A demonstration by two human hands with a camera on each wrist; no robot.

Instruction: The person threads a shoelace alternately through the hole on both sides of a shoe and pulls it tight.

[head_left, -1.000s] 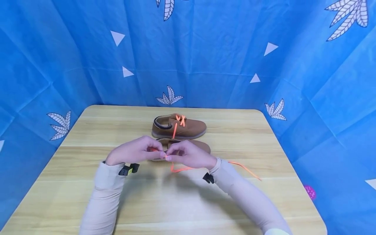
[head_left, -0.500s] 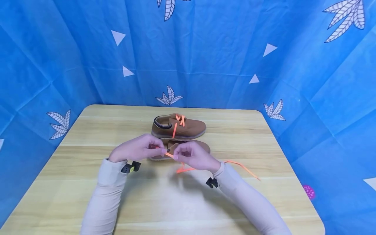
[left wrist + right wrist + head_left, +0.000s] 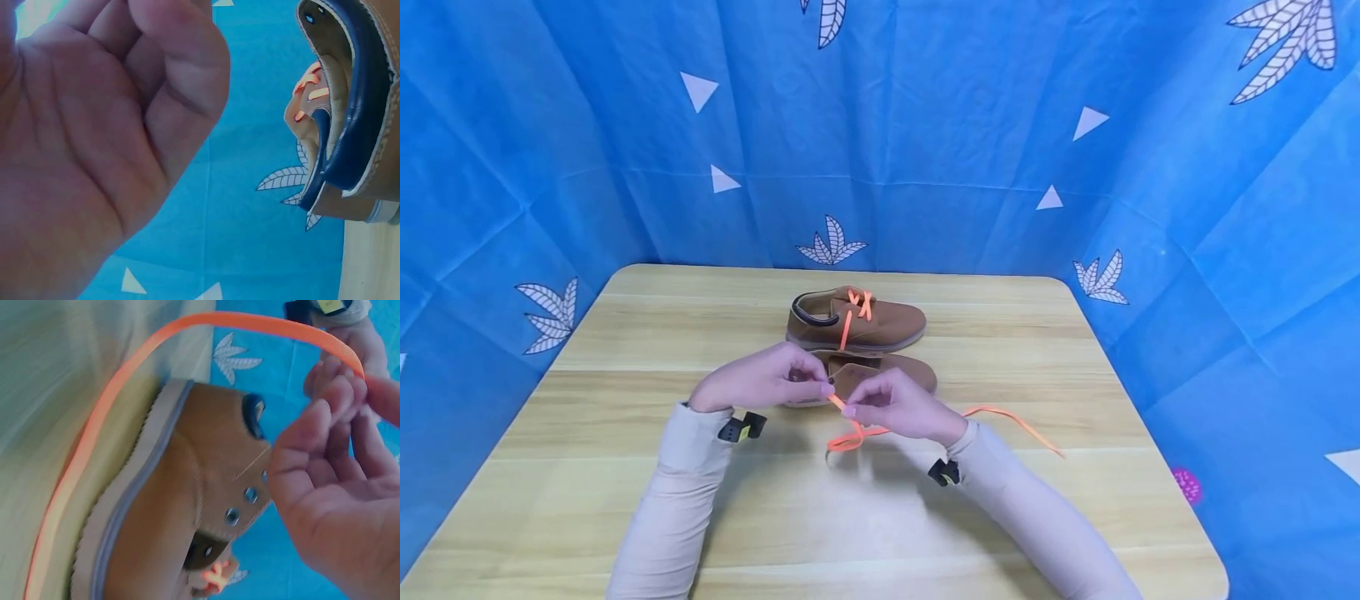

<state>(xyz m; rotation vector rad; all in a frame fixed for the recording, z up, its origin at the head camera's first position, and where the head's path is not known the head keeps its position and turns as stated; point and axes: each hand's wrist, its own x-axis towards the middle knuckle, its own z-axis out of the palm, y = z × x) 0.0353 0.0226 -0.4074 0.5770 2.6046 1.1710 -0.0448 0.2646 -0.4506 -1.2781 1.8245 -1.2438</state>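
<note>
Both hands meet above a brown shoe [image 3: 913, 371] in the head view and pinch an orange shoelace [image 3: 1011, 417]. The left hand [image 3: 763, 379] is to the left, the right hand [image 3: 910, 408] close by it, with a short stretch of lace between their fingertips. From there the lace loops down and trails rightward over the table. In the right wrist view, the lace [image 3: 206, 319] arcs from thumb and fingers of the right hand [image 3: 334, 481]; the near shoe [image 3: 156, 506] shows several eyelets without lace. The left wrist view shows the left palm [image 3: 87, 144]; its fingertips are out of frame.
A second brown shoe [image 3: 895, 325], with orange lace crossed through its front, stands just behind the near one, toes pointing right. Under both lies a light wooden table [image 3: 647, 350] with rounded corners. A blue patterned curtain [image 3: 970, 150] surrounds its back and sides.
The fingertips, touching a second ago, have drawn slightly apart, baring lace between them. Both hands have shifted a little right, and the lace loop below them has changed shape.
</note>
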